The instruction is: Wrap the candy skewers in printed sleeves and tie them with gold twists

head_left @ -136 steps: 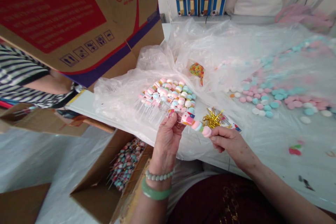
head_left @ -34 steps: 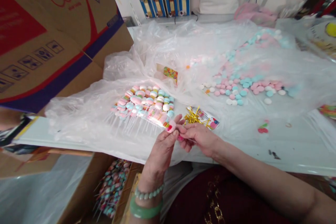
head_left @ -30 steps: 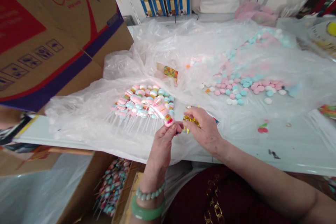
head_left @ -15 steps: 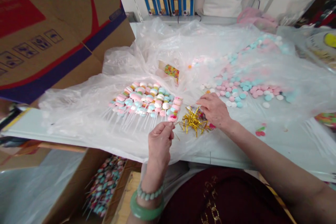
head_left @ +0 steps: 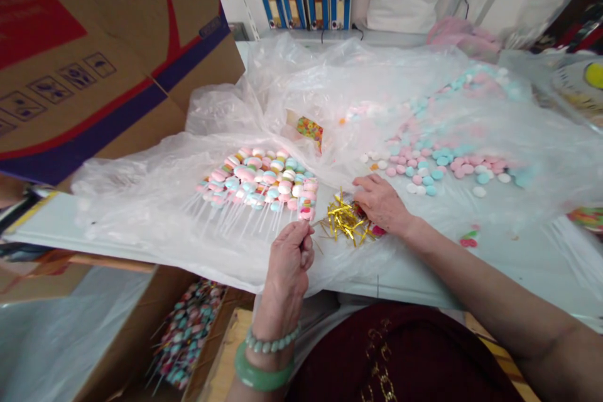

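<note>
In my left hand [head_left: 289, 254] is the lower end of a wrapped marshmallow skewer [head_left: 308, 198], pinched between thumb and fingers. The skewer stands up from my grip, pink, white and blue, in clear printed wrapping. Beside it lie many unwrapped marshmallow skewers [head_left: 254, 176], their white sticks pointing toward me. My right hand [head_left: 384, 204] rests at the right edge of a heap of gold twist ties [head_left: 347, 218], its fingers bent down and drawn together. Its fingertips are partly hidden at some shiny printed wrapping under and beside the ties, so what they grip is unclear.
Loose pink, blue and white marshmallows [head_left: 440, 163] lie on crumpled plastic sheeting [head_left: 226, 100]. A large cardboard box [head_left: 117, 75] stands at the left. Below the table's edge, an open carton holds finished skewers [head_left: 188, 333]. A colourful packet [head_left: 309, 129] sits behind the skewers.
The wrapped skewer in my left hand has tipped slightly left and more upright. My right hand has come down a little lower against the heap of gold ties.
</note>
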### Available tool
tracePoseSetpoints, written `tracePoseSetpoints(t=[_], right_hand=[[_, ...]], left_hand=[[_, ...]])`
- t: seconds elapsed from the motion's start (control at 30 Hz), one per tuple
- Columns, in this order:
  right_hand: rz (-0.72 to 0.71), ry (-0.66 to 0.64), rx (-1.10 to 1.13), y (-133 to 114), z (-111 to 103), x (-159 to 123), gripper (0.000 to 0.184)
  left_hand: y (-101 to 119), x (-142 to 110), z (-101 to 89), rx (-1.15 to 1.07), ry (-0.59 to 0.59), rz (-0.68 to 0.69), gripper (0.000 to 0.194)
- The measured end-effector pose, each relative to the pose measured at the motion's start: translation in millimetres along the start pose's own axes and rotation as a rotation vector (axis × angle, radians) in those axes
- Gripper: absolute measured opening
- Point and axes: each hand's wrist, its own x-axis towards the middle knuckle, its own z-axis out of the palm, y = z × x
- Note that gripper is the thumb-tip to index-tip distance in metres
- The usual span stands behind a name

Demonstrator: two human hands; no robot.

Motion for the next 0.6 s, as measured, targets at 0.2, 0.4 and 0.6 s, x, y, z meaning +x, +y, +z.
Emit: tracePoseSetpoints(t=[0.2,0.4,0.6], right_hand=[[0.145,-0.011,0.021,-1,-27,-4,0.021],[0.528,0.012,0.768,-35,-38,-5,0.012],[0.354,0.148,0.427,-92,-30,3,0.021]], left_hand=[[2,2,-2.0,0.017,0.046,0.012,0.030],[-3,1,5.1,0.003,0.050,-0.061,0.025],[-7,-10,20.5,0.068,-0.075,-0.054,0.025]])
